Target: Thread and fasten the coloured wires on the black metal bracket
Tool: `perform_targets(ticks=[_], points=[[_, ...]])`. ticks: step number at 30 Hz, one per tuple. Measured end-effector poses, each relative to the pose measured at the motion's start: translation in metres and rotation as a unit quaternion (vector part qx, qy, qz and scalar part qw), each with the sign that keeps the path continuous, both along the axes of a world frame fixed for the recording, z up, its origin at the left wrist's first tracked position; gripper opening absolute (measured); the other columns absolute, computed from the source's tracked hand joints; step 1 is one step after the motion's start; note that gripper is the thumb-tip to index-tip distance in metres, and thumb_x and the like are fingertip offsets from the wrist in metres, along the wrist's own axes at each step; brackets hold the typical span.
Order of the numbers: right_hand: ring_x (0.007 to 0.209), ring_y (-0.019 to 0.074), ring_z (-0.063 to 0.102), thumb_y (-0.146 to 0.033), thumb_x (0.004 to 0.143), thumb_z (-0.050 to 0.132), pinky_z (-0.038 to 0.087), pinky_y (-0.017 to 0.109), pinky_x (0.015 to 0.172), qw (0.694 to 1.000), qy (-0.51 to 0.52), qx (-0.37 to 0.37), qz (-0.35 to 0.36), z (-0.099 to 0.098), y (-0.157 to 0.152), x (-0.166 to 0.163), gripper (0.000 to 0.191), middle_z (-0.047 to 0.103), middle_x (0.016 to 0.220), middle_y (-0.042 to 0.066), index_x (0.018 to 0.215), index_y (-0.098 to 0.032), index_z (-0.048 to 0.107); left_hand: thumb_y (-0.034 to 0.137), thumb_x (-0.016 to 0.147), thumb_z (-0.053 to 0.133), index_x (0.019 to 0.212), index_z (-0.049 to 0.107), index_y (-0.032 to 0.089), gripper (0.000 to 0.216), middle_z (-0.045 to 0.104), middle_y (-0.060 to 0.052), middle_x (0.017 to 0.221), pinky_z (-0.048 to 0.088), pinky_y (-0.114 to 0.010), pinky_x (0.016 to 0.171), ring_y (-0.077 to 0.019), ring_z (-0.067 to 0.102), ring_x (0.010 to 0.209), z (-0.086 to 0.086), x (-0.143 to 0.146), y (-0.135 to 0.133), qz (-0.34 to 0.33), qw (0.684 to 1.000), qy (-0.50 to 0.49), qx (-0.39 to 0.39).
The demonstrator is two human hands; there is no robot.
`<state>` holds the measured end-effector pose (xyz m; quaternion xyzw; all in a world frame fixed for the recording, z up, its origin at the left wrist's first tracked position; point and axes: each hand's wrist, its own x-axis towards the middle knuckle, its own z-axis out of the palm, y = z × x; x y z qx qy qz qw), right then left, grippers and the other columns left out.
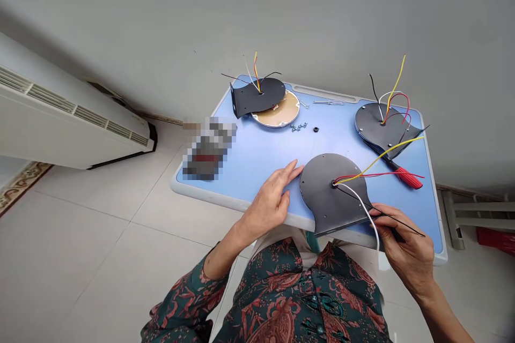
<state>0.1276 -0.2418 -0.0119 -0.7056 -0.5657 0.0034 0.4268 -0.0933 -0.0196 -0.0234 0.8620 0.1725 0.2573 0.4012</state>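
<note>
Nearest me on the blue table lies a dark grey round metal plate (pixel 322 190) with a bent straight edge. Yellow, red, white and black wires come out of its centre hole. My right hand (pixel 406 246) pinches the plate's right corner by the bent edge. At the plate's left rim, my left hand (pixel 271 198) has its fingers stretched out, the tips close to or touching the rim. A second wired plate (pixel 265 94) rests partly over a tan-faced disc (pixel 279 112) at the back left. Another wired plate (pixel 380 126) lies at the back right.
A red-handled screwdriver (pixel 409 177) lies partly under the right plate. Small screws (pixel 298 127) and a black ring (pixel 316 129) are mid-table. Thin metal pieces (pixel 328 102) lie at the back. The table (pixel 249 150) stands near a wall; a pixelated patch covers its left end.
</note>
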Motion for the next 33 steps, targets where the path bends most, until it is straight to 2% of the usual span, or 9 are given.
perform_targets(ticks=[2, 6, 12, 21, 25, 33], points=[[0.099, 0.0198, 0.074, -0.009, 0.091, 0.063, 0.06, 0.034, 0.089, 1.0, -0.01, -0.007, -0.012, 0.001, 0.0, -0.004, 0.016, 0.075, 0.094, 0.003, 0.089, -0.025, 0.066, 0.001, 0.092, 0.04, 0.164, 0.015, 0.028, 0.081, 0.054, -0.008, 0.153, 0.046, -0.051, 0.115, -0.0254, 0.051, 0.137, 0.0, 0.001, -0.005, 0.014, 0.999, 0.001, 0.039], [0.091, 0.0191, 0.075, -0.01, 0.091, 0.065, 0.061, 0.032, 0.082, 0.998, -0.046, -0.024, -0.033, 0.003, -0.003, -0.013, 0.015, 0.076, 0.095, 0.003, 0.089, -0.024, 0.065, 0.0, 0.092, 0.04, 0.164, 0.012, 0.027, 0.082, 0.056, -0.008, 0.151, 0.049, -0.049, 0.112, -0.026, 0.053, 0.135, 0.0, 0.0, -0.011, 0.028, 0.997, -0.002, 0.066], [0.088, 0.0175, 0.074, -0.006, 0.09, 0.066, 0.059, 0.03, 0.081, 0.993, -0.101, -0.024, -0.05, 0.005, -0.007, -0.03, 0.017, 0.076, 0.092, 0.004, 0.093, -0.023, 0.065, 0.001, 0.093, 0.041, 0.164, 0.016, 0.027, 0.08, 0.058, -0.008, 0.149, 0.048, -0.046, 0.114, -0.024, 0.052, 0.137, 0.002, -0.003, -0.018, 0.041, 0.997, -0.004, 0.06], [0.088, 0.017, 0.073, 0.001, 0.089, 0.062, 0.06, 0.033, 0.085, 0.996, -0.077, -0.004, -0.041, 0.006, -0.01, -0.053, 0.026, 0.073, 0.09, 0.003, 0.096, -0.024, 0.061, 0.002, 0.095, 0.041, 0.164, 0.019, 0.027, 0.076, 0.055, -0.011, 0.151, 0.049, -0.048, 0.116, -0.0251, 0.05, 0.14, 0.002, -0.009, -0.042, 0.058, 0.996, 0.011, 0.063], [0.086, 0.0176, 0.073, 0.001, 0.089, 0.062, 0.061, 0.034, 0.083, 0.996, -0.073, 0.001, -0.049, 0.005, -0.012, -0.055, 0.026, 0.074, 0.089, 0.004, 0.096, -0.024, 0.061, 0.002, 0.096, 0.04, 0.164, 0.019, 0.027, 0.075, 0.054, -0.012, 0.151, 0.049, -0.049, 0.117, -0.0252, 0.051, 0.14, 0.0, -0.011, -0.054, 0.075, 0.995, 0.018, 0.069], [0.091, 0.0182, 0.075, 0.002, 0.088, 0.062, 0.061, 0.031, 0.085, 0.995, -0.074, 0.003, -0.073, -0.001, -0.02, -0.045, 0.027, 0.075, 0.092, 0.004, 0.096, -0.024, 0.063, 0.002, 0.096, 0.037, 0.164, 0.02, 0.02, 0.072, 0.05, -0.014, 0.155, 0.048, -0.046, 0.117, -0.0254, 0.045, 0.146, -0.002, -0.013, -0.092, 0.114, 0.988, 0.038, 0.1]])
